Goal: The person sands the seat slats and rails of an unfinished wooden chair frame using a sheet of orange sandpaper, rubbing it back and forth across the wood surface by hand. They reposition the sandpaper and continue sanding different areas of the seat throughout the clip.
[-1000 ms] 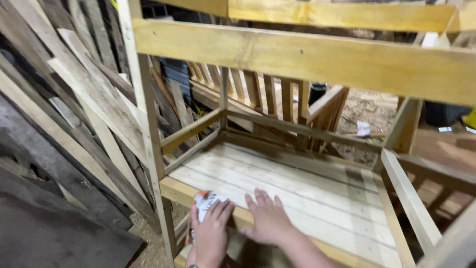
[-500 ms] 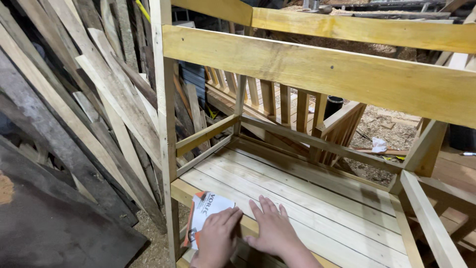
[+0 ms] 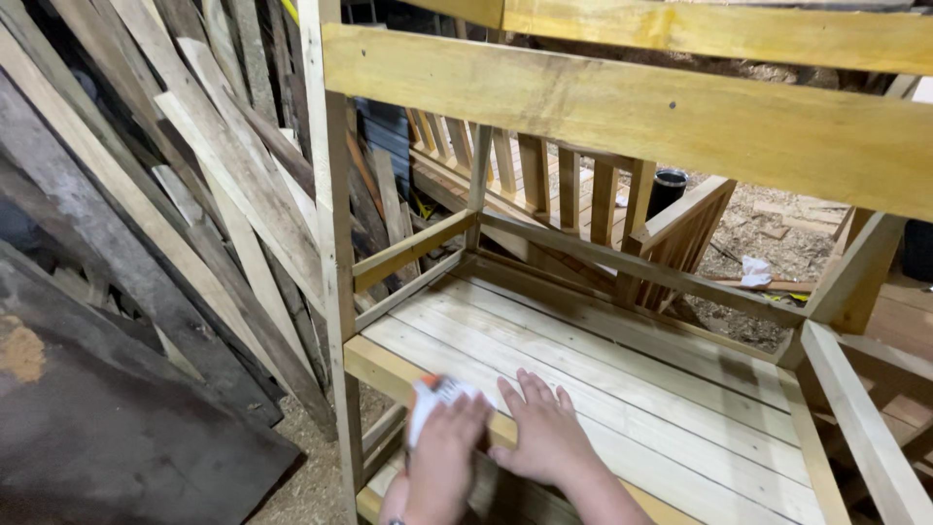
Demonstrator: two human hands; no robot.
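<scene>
Two bare hands are seen at the front edge of an unfinished pale-wood frame, pictured from above in a workshop strewn with sawdust. The left hand is closed over a folded white-and-orange sheet, apparently sandpaper, which is pressed against the front rail near the corner post; its fingers are curled around the sheet and blurred by motion. The right hand is laid flat on the slatted deck just beside it, fingers spread wide and holding nothing. For a clean result, the sheet is best kept flat under even pressure and worked along the grain, while the frame is steadied by the flat hand. Weathered planks are stacked at a lean to the left.
</scene>
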